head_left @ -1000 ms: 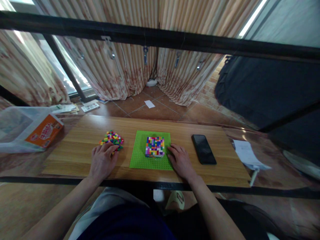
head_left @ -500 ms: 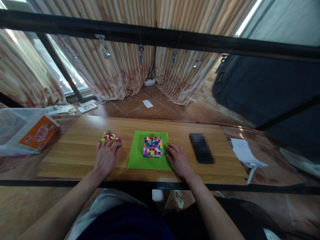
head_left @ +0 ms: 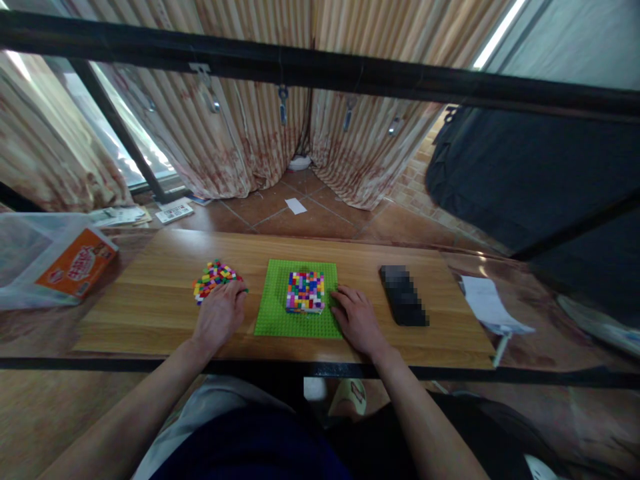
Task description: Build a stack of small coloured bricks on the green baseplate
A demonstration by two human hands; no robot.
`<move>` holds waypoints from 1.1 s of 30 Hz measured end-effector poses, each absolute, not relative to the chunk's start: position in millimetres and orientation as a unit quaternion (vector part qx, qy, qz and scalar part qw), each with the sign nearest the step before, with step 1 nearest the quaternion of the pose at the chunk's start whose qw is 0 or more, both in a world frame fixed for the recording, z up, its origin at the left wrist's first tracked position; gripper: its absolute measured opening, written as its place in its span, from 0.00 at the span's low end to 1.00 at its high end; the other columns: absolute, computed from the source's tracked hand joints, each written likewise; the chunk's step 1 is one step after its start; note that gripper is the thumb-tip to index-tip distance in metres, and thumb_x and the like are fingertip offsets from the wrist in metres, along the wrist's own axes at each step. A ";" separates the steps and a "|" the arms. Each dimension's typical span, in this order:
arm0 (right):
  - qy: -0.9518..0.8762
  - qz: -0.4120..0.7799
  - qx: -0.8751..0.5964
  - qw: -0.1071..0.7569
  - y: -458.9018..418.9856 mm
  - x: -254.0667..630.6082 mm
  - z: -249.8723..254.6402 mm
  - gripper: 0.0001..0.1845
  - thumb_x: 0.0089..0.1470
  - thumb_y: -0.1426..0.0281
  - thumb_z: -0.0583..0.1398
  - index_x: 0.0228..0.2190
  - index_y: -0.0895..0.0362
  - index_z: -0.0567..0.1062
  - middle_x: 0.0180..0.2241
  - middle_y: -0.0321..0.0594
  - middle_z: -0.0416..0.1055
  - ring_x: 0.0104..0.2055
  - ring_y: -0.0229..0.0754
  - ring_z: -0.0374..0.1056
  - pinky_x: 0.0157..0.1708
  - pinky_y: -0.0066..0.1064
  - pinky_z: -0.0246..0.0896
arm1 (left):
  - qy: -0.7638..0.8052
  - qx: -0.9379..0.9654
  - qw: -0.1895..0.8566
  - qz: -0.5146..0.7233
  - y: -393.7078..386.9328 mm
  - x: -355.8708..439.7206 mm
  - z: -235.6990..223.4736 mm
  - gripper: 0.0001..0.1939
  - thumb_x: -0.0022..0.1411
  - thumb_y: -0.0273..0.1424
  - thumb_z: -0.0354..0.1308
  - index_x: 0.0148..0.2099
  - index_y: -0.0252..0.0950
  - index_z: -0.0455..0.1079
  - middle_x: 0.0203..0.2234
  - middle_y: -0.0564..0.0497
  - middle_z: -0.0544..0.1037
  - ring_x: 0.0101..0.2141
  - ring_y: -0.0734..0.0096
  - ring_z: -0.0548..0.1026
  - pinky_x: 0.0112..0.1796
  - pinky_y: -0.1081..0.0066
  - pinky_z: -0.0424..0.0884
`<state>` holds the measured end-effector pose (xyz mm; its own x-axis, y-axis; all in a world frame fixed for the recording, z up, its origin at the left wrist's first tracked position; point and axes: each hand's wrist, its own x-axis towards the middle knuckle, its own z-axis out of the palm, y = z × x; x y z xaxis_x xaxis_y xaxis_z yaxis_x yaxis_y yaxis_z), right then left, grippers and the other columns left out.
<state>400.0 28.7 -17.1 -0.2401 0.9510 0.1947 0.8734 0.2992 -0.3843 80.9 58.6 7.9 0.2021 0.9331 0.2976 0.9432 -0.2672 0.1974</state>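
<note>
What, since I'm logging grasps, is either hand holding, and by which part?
Left hand, at the loose bricks: cannot be told. Right hand, at the edge of the green baseplate: no visible hold.

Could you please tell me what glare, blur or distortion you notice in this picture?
Head view: pale glare at the far left of the tabletop; window washed out; overhead bar seemingly bowed; phone masked by coarse pixel blocks; loose bricks slightly soft.

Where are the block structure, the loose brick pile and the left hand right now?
Block structure (head_left: 305,291): head view, on its studded top.
Loose brick pile (head_left: 206,282): head view, on the uncovered bricks left of the hand.
Left hand (head_left: 219,315): head view, on the back of the hand.
</note>
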 end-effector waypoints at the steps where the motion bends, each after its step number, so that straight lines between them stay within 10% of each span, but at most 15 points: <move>1: -0.781 0.097 -0.584 0.199 28.9 400.2 -17.6 0.18 0.62 0.68 0.53 0.52 0.55 0.71 0.56 0.46 0.66 0.56 0.50 0.59 0.54 0.44 0.57 | -0.602 -0.779 0.017 -0.175 58.5 80.6 8.9 0.13 0.65 0.32 0.43 0.39 0.36 0.68 0.33 0.44 0.78 0.37 0.57 0.75 0.43 0.61 0.68; 15: -0.781 0.100 -0.585 0.196 28.1 399.8 -15.8 0.18 0.62 0.68 0.53 0.52 0.56 0.71 0.56 0.46 0.66 0.57 0.50 0.59 0.54 0.45 0.56 | -0.610 -0.770 0.021 -0.187 55.6 76.5 14.0 0.14 0.65 0.34 0.44 0.39 0.37 0.71 0.39 0.44 0.77 0.41 0.59 0.75 0.45 0.61 0.69; 33: -0.779 0.109 -0.585 0.196 29.2 400.8 -18.4 0.19 0.62 0.67 0.53 0.53 0.55 0.70 0.57 0.46 0.65 0.58 0.50 0.58 0.55 0.45 0.55 | -0.487 -0.721 -0.289 -0.400 34.5 166.2 27.5 0.05 0.60 0.32 0.59 0.35 0.40 0.76 0.32 0.50 0.78 0.36 0.69 0.75 0.39 0.68 0.72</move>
